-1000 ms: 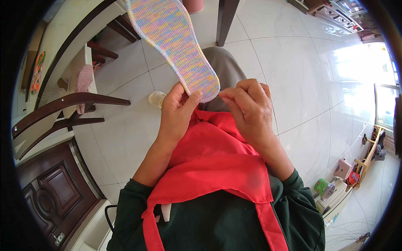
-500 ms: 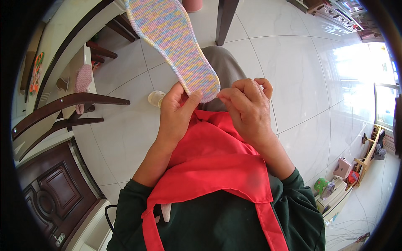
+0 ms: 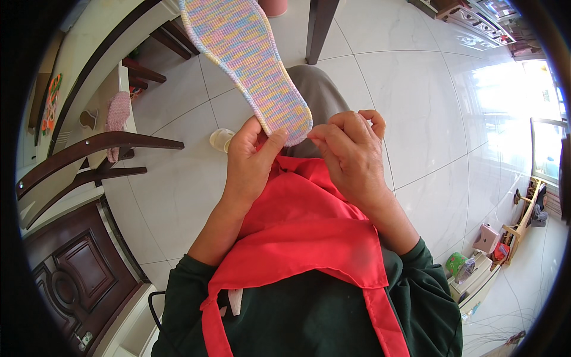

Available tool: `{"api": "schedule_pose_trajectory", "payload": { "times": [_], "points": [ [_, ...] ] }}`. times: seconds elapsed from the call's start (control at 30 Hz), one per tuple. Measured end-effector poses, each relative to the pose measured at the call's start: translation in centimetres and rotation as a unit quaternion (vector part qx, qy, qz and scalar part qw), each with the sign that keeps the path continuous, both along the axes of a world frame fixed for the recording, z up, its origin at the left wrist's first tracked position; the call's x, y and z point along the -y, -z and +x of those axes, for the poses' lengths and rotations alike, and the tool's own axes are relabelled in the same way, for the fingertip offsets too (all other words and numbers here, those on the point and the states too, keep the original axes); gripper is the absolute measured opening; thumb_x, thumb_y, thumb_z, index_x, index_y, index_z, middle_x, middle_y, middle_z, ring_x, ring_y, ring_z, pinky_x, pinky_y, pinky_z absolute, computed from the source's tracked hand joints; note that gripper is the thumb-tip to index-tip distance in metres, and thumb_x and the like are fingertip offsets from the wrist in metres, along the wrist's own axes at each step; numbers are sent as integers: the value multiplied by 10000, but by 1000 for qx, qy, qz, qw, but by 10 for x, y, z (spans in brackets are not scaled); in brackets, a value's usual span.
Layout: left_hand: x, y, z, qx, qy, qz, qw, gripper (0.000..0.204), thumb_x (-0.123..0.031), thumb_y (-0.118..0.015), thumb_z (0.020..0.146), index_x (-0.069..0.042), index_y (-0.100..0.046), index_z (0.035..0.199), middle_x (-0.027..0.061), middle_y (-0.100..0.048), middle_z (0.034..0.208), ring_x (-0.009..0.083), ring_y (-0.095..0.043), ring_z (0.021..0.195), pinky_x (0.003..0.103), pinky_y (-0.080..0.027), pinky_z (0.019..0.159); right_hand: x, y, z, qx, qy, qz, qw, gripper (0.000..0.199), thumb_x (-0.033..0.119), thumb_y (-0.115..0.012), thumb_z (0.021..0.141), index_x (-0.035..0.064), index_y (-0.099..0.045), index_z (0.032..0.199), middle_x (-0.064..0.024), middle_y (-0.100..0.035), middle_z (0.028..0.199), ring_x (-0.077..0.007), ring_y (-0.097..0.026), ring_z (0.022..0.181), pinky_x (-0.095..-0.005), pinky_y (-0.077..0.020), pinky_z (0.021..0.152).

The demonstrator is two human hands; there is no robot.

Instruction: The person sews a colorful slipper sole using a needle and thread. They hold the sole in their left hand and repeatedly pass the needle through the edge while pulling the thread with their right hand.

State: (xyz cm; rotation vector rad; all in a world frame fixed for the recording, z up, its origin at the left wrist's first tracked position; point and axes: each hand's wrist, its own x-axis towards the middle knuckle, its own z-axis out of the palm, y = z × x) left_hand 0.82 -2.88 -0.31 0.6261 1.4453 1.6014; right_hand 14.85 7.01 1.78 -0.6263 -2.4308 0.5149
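A knitted insole (image 3: pixel 247 62) in mixed pastel colours, with a pale edging, stretches up and to the left over my lap. Its near rounded end is pinched in my left hand (image 3: pixel 251 157), thumb on top and fingers underneath. Just right of that end, my right hand (image 3: pixel 352 152) is closed, thumb and forefinger pressed together near the insole's edge. Whatever those fingertips hold, perhaps something thin, is too small to make out. Below both hands lies the red apron (image 3: pixel 303 244) that I wear over dark green sleeves.
On the left stand a dark wooden chair (image 3: pixel 107 141) and a table (image 3: pixel 98 56). A pink knitted piece (image 3: pixel 118 112) lies on a seat there. Right, a low cabinet (image 3: pixel 476 276) stands near a wooden rack (image 3: pixel 524 221). A dark table leg (image 3: pixel 321 30) rises ahead.
My right hand has shifted very slightly left toward the insole's edge. The left hand's pinch on the insole stays the same.
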Motion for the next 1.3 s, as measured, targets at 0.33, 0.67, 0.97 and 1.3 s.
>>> {"api": "schedule_pose_trajectory", "payload": {
  "times": [0.33,0.67,0.97,1.3],
  "points": [
    [-2,2,3,-21,-6,-14,1000,242,-54,-547,892,42,-558,1115,67,-626,1001,92,-584,900,240,-478,807,6,-3,-13,50,-50,182,981,67,46,-594,663,84,-600,717,-12,-447,739,-161,-510,735,-443,-291,983],
    [-5,7,3,-16,-51,1,999,236,-57,-554,894,40,-563,1109,71,-631,995,100,-592,886,242,-481,800,-12,-4,-10,32,-58,-3,998,64,69,-643,731,107,-602,764,-10,-509,759,-156,-541,761,-453,-275,974],
    [-2,3,1,-47,-48,7,998,218,-72,-567,891,40,-578,1079,63,-635,983,99,-591,885,243,-477,804,-3,-1,-8,-44,-18,40,998,100,95,-685,727,125,-608,783,15,-511,764,-137,-530,688,-424,-287,912],
    [0,-3,6,-13,-53,26,998,199,-58,-559,894,41,-576,1066,63,-628,993,93,-580,899,240,-471,808,5,12,-15,-95,-13,154,983,109,52,-657,685,88,-605,775,-9,-534,770,-146,-535,668,-391,-341,874]
  ]
}}
